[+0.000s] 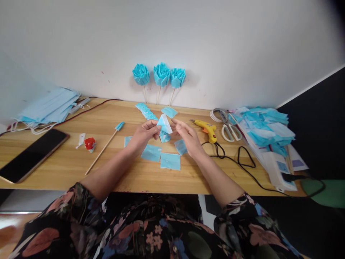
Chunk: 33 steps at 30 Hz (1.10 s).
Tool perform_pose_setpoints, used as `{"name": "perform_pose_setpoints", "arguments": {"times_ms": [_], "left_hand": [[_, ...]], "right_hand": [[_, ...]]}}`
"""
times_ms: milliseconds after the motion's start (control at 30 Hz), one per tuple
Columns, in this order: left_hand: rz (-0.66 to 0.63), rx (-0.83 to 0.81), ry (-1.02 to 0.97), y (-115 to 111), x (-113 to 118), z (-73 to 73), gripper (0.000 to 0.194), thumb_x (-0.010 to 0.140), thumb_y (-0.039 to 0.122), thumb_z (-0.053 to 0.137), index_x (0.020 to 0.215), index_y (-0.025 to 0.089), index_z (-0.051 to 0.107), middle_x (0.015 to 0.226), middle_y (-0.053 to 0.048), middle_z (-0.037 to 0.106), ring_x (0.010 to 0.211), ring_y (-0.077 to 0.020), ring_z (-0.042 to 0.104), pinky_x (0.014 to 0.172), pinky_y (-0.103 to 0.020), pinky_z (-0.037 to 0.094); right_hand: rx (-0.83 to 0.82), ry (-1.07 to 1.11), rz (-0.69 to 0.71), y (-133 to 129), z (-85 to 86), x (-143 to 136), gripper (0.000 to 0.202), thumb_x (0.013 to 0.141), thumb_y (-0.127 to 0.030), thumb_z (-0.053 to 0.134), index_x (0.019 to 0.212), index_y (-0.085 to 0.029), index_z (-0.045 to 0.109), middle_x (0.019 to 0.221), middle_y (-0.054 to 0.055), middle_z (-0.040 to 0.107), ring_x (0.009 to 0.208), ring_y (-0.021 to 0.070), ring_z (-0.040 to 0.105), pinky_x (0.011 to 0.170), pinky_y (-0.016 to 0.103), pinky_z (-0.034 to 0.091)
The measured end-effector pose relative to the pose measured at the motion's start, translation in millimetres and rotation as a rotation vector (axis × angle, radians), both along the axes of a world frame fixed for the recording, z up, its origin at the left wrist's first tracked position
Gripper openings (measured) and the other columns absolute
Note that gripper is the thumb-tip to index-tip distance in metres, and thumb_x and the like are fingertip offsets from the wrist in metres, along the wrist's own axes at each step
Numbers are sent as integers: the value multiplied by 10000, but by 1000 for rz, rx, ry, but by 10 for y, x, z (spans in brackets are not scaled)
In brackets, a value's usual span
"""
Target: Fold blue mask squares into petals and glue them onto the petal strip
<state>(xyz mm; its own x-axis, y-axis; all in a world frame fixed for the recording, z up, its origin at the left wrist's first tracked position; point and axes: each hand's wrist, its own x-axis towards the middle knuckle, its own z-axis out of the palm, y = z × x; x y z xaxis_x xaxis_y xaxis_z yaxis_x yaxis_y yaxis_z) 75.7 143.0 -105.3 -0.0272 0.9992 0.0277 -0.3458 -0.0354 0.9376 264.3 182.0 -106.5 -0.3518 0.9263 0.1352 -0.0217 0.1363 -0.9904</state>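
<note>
Black sleeves printed with pink and blue flowers (61, 219) are seen nearest, below the near edge of the pale wooden desk (167, 181). Above the desk's middle, a folded triangle of light-blue and white nonwoven fabric (164, 124) is pinched at its lower left side between the thumb and fingers of the left hand (145, 133). Its point is turned toward the far edge, and its long axis appears to be tilted that way too. The right hand (188, 135) is held just beside the triangle's white right-hand border; its fingers are kept loosely apart, though whether the tips are touching the fabric cannot be told. The triangle is thus placed between both hands, the left being the nearer. Flat blue fabric rectangles (170, 161) are laid toward the near edge, and a yellow glue gun (207, 129) is set to the right of the right hand.
</note>
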Motion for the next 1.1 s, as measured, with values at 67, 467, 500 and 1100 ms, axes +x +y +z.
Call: {"name": "perform_pose_setpoints", "arguments": {"times_ms": [67,467,500,1100], "left_hand": [[-7,1,1,3,1,-12,264,726,351,815,827,158,666,626,27,598,563,-84,516,575,-229,427],[-73,-32,127,-10,-7,-31,267,807,420,732,803,165,652,691,11,615,588,-95,525,610,-248,416],[-65,-40,155,-13,-3,-16,288,808,433,722,758,163,636,677,10,608,580,-95,515,604,-248,408],[-18,-30,171,-17,22,-26,367,769,488,767,636,169,643,612,8,573,565,-91,466,588,-253,374]], "right_hand": [[-21,-5,74,-17,-8,-23,557,831,-539,708,1309,-261,643,1239,77,714,1128,240,664,974,420,541],[55,-83,144,-27,-27,-31,613,843,-355,658,1429,-227,529,901,13,669,811,178,635,813,364,534],[61,-83,144,-29,-22,-32,616,843,-353,657,1431,-220,528,892,12,661,801,174,628,807,363,531],[40,-27,82,0,-34,-26,655,835,-500,694,1433,-302,514,1088,56,655,1017,220,622,911,400,539]]}}
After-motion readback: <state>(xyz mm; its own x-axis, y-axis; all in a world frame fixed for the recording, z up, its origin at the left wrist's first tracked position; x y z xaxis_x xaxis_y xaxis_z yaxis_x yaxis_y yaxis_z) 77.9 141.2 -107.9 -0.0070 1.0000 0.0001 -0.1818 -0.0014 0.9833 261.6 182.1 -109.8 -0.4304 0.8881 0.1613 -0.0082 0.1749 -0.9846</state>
